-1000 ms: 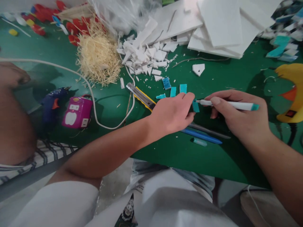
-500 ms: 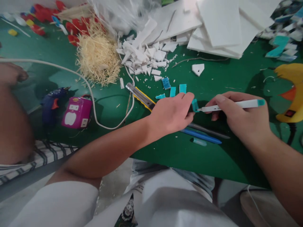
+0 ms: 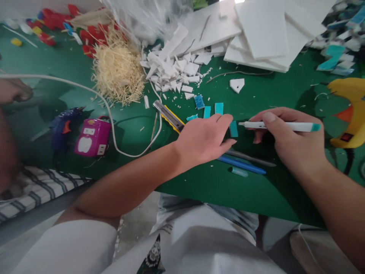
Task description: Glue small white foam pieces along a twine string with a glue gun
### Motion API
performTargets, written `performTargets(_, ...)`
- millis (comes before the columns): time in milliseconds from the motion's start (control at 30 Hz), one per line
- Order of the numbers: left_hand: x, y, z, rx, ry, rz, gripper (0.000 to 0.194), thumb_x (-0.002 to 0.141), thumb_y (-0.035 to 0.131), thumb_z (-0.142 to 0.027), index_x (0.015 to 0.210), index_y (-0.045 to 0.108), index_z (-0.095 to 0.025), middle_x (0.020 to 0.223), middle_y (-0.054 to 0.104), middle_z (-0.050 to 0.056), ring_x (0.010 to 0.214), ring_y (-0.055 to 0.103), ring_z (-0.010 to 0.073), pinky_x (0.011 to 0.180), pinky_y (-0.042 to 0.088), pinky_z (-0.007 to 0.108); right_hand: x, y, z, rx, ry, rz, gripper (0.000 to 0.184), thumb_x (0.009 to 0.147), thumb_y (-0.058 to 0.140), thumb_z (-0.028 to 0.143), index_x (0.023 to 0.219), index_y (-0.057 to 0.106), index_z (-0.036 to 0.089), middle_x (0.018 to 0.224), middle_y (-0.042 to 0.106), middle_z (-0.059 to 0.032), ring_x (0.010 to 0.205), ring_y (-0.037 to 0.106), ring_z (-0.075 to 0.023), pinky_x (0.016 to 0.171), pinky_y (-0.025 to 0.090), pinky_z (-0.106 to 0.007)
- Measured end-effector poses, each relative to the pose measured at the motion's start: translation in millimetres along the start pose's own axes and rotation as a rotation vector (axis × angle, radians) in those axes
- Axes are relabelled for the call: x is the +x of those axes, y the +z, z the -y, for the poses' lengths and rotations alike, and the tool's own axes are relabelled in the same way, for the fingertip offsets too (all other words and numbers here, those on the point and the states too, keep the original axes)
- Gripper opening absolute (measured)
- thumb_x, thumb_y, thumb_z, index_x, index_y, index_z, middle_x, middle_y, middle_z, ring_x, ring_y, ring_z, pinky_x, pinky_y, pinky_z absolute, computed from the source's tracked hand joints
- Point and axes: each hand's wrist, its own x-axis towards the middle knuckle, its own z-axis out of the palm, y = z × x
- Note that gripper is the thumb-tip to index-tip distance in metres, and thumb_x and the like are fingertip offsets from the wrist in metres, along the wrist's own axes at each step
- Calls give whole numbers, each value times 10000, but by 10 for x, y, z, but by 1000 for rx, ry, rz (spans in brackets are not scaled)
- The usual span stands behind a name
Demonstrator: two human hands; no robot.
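My right hand [image 3: 296, 133] is closed on a white marker [image 3: 302, 126] with a teal end, its tip pointing left. Just off that tip lies a small teal foam piece [image 3: 233, 129]. My left hand [image 3: 203, 137] rests on the table, thumb and fingers parted around this piece, with small gaps showing. Beyond its fingers are two teal pieces [image 3: 218, 108], a blue piece [image 3: 199, 101] and a teal sliver [image 3: 192, 118]. A yellow utility knife [image 3: 171, 116] is partly under the left hand. Near the thumb lie a blue pen [image 3: 245, 165], a dark stick [image 3: 253, 158] and a teal cap [image 3: 239, 172].
White foam scraps [image 3: 173, 72] and foam sheets [image 3: 262, 30] lie behind, beside a straw bundle [image 3: 118, 68]. At left are a pink power adapter [image 3: 92, 136], a blue glue gun [image 3: 64, 123], a white cable [image 3: 114, 129] and another person's hand [image 3: 15, 91]. A yellow tool [image 3: 349, 114] sits right.
The marker tip has come off the teal piece and moved slightly up and away. My left thumb has spread apart from the piece. The other person's arm at left has shifted left.
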Motion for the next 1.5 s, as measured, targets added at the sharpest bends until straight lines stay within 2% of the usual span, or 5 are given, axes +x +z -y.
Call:
performTargets(367, -56, -193, 70, 132, -63, -38, 327, 1117, 545, -400, 960, 767, -217, 755, 676, 36, 790, 724, 221, 664, 438, 308, -12, -22, -27, -19, -24, -106, 247, 865, 768, 442, 735, 835, 242, 555, 676, -23, 526, 597, -160, 516, 442, -308)
performTargets(667, -103, -314, 176, 173, -208, -116, 252, 1092, 576, -341, 980, 767, -220, 862, 723, 43, 764, 698, 205, 626, 397, 308, 4, -49, -13, 23, -50, -90, 256, 882, 759, 430, 732, 816, 231, 557, 670, -25, 522, 595, -155, 534, 462, -313)
performTargets(800, -205, -200, 94, 92, 183, -270, 453, 1132, 524, -459, 811, 731, -215, 690, 611, 24, 676, 621, 181, 619, 375, 328, -1, -38, 60, 28, -48, -91, 230, 870, 742, 409, 728, 807, 241, 531, 662, -9, 503, 585, -155, 538, 475, -317)
performTargets(967, -270, 153, -93, 68, 723, -385, 350, 1115, 484, -200, 848, 711, -204, 774, 637, 1, 659, 620, 134, 575, 370, 329, 15, -12, 89, 72, -28, -145, 226, 849, 760, 387, 680, 769, 237, 541, 669, -11, 478, 585, -151, 525, 471, -332)
performTargets(1500, -210, 379, -126, -1, 799, -538, 298, 1025, 544, -90, 774, 651, -209, 738, 631, -10, 577, 589, 151, 558, 447, 319, 35, -38, -28, 100, -84, -110, 335, 939, 758, 503, 736, 773, 237, 602, 694, -2, 486, 593, -134, 502, 476, -311)
